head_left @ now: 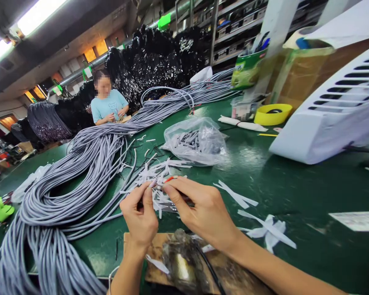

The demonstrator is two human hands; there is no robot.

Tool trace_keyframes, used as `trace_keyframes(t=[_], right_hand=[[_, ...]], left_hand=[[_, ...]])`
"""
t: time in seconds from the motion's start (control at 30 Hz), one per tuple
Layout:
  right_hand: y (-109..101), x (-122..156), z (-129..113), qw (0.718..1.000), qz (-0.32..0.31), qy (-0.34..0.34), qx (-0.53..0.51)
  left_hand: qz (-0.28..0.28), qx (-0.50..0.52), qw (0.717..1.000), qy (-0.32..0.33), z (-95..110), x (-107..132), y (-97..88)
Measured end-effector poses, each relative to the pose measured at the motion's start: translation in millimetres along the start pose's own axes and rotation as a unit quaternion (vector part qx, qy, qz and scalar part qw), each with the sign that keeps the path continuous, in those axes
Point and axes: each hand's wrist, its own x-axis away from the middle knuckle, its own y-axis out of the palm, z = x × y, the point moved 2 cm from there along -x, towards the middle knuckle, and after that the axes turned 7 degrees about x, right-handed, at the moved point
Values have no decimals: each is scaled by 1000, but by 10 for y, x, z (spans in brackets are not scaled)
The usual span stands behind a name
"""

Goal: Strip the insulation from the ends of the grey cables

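Note:
My left hand [141, 217] is closed in a pinch on the end of a grey cable [153, 184]. Its thumb and forefinger face my right hand [203, 209], which pinches a short orange-red wire [170, 179] close to the cable end. The fingertips nearly meet, and they hide how cable and wire join. Behind and below the fingers, white paper-like strips [160, 168] lie in a loose heap. A large bundle of grey cables [89, 164] curves across the left of the green table [295, 188].
A clear plastic bag [197, 141] of small grey parts lies ahead. Below my hands is a wooden board [156, 241] with a grimy metal block [183, 262]. A white slatted appliance [320, 110], a yellow tape roll [273, 114] and a green tub [249, 69] stand right. Another person [109, 102] works opposite.

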Motion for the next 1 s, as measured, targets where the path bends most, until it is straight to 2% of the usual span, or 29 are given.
trace_keyframes(t=[0.13, 0.43, 0.8, 0.9, 1.0], right_hand=[[12, 6, -5, 1000, 0, -6, 27], [1, 0, -23, 1000, 23, -5, -1], [17, 10, -27, 1000, 14, -10, 15], [31, 8, -20, 1000, 2, 18, 5], [74, 16, -8, 994, -26, 87, -60]], left_hand=[[-7, 10, 1000, -9, -9, 4, 0], [-5, 75, 995, -62, -38, 10, 7], [-13, 76, 994, -80, -41, 18, 26], [-11, 69, 995, -77, -45, 20, 41], [-9, 64, 995, -73, -46, 30, 57]])
